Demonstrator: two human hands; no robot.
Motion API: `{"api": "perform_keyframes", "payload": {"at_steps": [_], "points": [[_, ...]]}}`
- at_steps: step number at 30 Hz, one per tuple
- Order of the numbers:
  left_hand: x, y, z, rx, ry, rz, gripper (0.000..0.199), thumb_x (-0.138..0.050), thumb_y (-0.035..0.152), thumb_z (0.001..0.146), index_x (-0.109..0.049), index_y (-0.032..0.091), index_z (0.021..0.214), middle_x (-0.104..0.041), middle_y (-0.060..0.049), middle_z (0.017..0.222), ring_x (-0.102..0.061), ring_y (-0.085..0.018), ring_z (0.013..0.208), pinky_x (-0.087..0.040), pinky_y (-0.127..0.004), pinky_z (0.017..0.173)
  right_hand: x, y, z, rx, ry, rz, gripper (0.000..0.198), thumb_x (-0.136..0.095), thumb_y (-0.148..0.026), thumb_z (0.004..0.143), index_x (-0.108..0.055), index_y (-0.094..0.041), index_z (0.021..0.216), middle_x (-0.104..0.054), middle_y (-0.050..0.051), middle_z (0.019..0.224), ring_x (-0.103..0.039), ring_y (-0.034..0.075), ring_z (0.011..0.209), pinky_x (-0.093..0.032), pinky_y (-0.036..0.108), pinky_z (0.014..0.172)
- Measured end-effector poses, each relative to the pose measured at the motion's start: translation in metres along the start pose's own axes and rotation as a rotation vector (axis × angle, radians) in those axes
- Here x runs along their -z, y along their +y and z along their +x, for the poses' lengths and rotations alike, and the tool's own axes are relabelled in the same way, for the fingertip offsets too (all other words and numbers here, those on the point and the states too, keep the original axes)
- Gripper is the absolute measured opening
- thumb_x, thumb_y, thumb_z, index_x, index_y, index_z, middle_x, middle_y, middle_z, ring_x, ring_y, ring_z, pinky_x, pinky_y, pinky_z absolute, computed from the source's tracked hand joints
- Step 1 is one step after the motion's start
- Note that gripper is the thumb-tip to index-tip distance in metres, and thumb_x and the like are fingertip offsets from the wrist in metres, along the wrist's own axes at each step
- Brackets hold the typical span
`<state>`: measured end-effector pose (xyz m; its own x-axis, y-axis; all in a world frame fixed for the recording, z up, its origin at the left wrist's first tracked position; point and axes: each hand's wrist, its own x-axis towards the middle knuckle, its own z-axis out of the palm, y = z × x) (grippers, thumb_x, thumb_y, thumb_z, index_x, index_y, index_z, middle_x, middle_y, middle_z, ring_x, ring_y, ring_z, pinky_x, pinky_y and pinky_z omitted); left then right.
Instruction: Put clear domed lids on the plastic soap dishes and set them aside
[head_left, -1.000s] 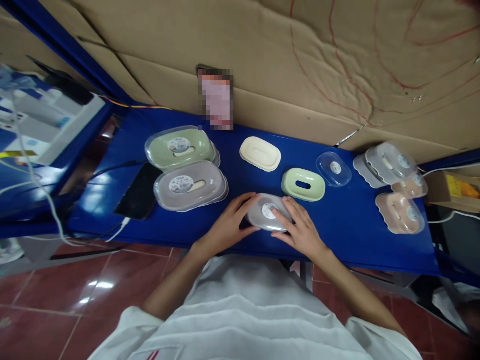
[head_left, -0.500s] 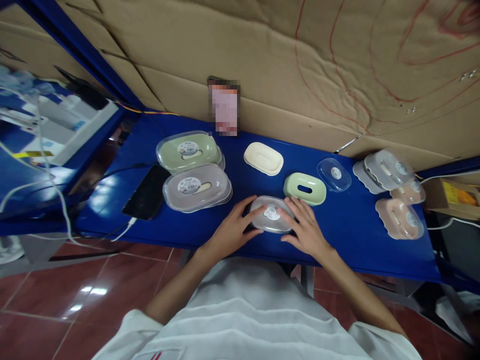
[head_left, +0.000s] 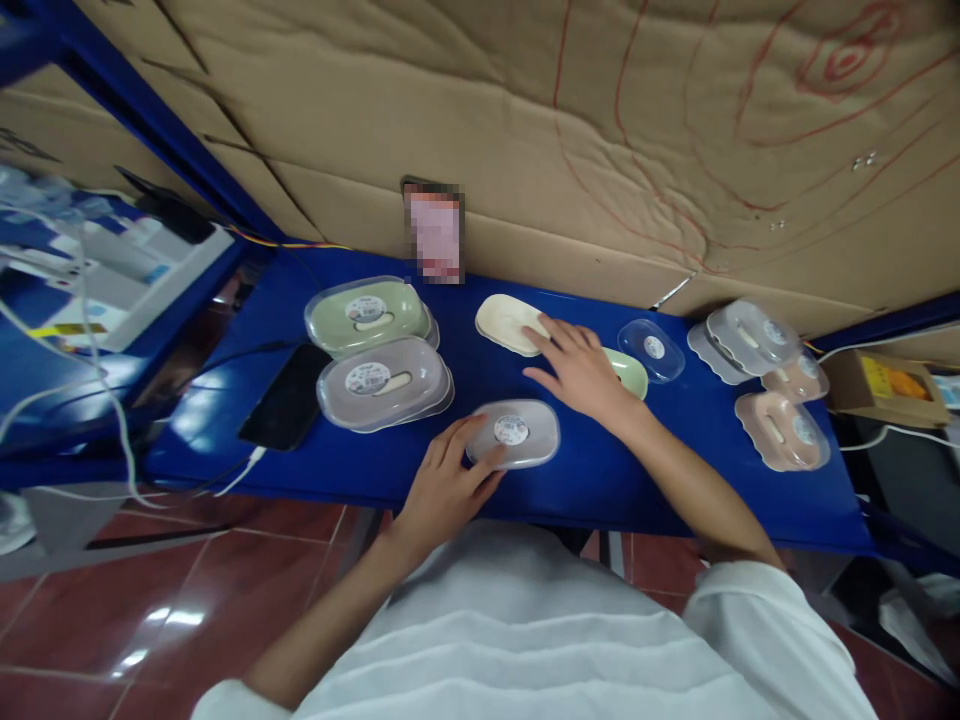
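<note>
A small grey oval container (head_left: 536,440) with a clear cover and a round sticker lies near the table's front edge. My left hand (head_left: 450,478) is curved around its left end, fingers on the top and thumb along the near side. My right hand (head_left: 581,368) is stretched over the table with its fingers spread and nothing in them. Its fingertips are at the right end of a cream oval tray (head_left: 501,322); whether they touch it I cannot tell. Below that hand, a light green oval piece (head_left: 634,375) with a slot is partly hidden.
Larger lidded boxes, green (head_left: 405,312) and grey (head_left: 420,380), stand at left beside a black phone (head_left: 281,400) with a cable. A loose clear cover (head_left: 637,345) lies at right, near stacked grey (head_left: 727,345) and pink (head_left: 772,430) containers. Cardboard (head_left: 510,130) walls the back.
My right hand has left the small grey container and moved up to the cream tray. My left hand stays at the container. The view has shifted slightly.
</note>
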<state>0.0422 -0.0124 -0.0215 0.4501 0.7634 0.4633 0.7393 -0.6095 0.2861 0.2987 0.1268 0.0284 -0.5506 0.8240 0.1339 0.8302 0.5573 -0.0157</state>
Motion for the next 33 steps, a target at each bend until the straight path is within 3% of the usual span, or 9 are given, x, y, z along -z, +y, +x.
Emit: {"api": "perform_keyframes", "payload": {"at_steps": [2,4,7,10,15,21,28,31,33], "points": [[0.000,0.001,-0.001,0.023,0.009,0.022,0.032,-0.076,0.021,0.097,-0.068,0.024,0.128,-0.056,-0.020,0.149,-0.059,-0.039,0.139,-0.060,-0.054,0.107,-0.010,-0.011,0.015,0.028,-0.076,-0.014,0.061,-0.058,-0.042,0.109,-0.049,-0.017,0.163,-0.048,0.018,0.169,-0.049,0.039,0.153,-0.034,0.060,0.126],[0.001,-0.001,-0.002,0.057,0.020,0.022,0.033,-0.075,0.019,0.097,-0.068,0.023,0.129,-0.055,-0.021,0.149,-0.058,-0.039,0.140,-0.059,-0.055,0.108,-0.016,-0.015,0.012,0.016,-0.097,-0.029,0.056,-0.056,-0.039,0.110,-0.053,-0.013,0.160,-0.058,0.019,0.160,-0.052,0.039,0.150,-0.028,0.066,0.129],[0.001,-0.009,0.003,0.096,0.039,0.000,0.036,-0.073,0.017,0.097,-0.067,0.021,0.132,-0.053,-0.022,0.151,-0.055,-0.041,0.144,-0.058,-0.057,0.112,-0.018,-0.008,-0.021,0.004,-0.038,-0.019,0.047,-0.050,-0.039,0.113,-0.061,-0.017,0.152,-0.064,0.016,0.155,-0.052,0.038,0.150,-0.014,0.074,0.131],[-0.005,-0.018,0.015,0.103,0.041,-0.010,0.037,-0.071,0.018,0.100,-0.065,0.018,0.136,-0.051,-0.024,0.153,-0.052,-0.042,0.149,-0.055,-0.060,0.115,-0.015,0.010,-0.065,-0.022,0.036,-0.003,0.040,-0.049,-0.039,0.113,-0.065,-0.026,0.147,-0.057,0.011,0.163,-0.046,0.037,0.155,-0.006,0.078,0.130],[-0.020,-0.016,0.042,0.120,0.020,0.011,0.039,-0.063,0.019,0.104,-0.060,0.017,0.143,-0.046,-0.026,0.160,-0.044,-0.043,0.156,-0.051,-0.061,0.120,-0.017,0.038,-0.121,-0.132,0.091,0.004,0.034,-0.049,-0.038,0.113,-0.071,-0.026,0.137,-0.057,0.011,0.162,-0.053,0.033,0.150,-0.029,0.065,0.128],[-0.035,-0.015,0.087,0.205,-0.075,-0.002,0.045,-0.055,0.022,0.106,-0.055,0.013,0.151,-0.037,-0.025,0.171,-0.032,-0.043,0.164,-0.043,-0.060,0.127,-0.018,0.038,-0.149,-0.084,0.109,-0.051,0.035,-0.054,-0.035,0.112,-0.066,-0.024,0.143,-0.060,0.010,0.160,-0.054,0.032,0.149,-0.027,0.062,0.130],[-0.062,-0.036,0.152,0.200,-0.121,-0.095,0.064,-0.052,0.034,0.109,-0.036,0.007,0.165,-0.021,-0.030,0.178,-0.015,-0.047,0.168,-0.027,-0.069,0.132,-0.018,0.008,-0.151,-0.052,0.104,0.012,0.031,-0.052,-0.033,0.112,-0.069,-0.023,0.137,-0.059,0.011,0.161,-0.055,0.031,0.148,-0.025,0.063,0.132],[-0.057,-0.027,0.152,0.104,-0.107,-0.178,0.073,-0.048,0.043,0.112,-0.022,0.012,0.172,-0.013,-0.027,0.181,-0.008,-0.043,0.170,-0.024,-0.070,0.132,-0.011,-0.003,-0.137,-0.007,0.089,0.084,0.036,-0.053,-0.038,0.112,-0.066,-0.024,0.142,-0.058,0.012,0.161,-0.053,0.031,0.151,-0.025,0.063,0.132],[-0.046,-0.019,0.135,-0.022,-0.179,-0.227,0.069,-0.049,0.046,0.112,-0.028,0.018,0.171,-0.020,-0.021,0.181,-0.017,-0.039,0.169,-0.029,-0.064,0.133,-0.002,-0.002,-0.131,0.033,0.092,0.166,0.043,-0.056,-0.041,0.111,-0.062,-0.023,0.149,-0.056,0.013,0.163,-0.050,0.029,0.153,-0.028,0.058,0.133]]}}
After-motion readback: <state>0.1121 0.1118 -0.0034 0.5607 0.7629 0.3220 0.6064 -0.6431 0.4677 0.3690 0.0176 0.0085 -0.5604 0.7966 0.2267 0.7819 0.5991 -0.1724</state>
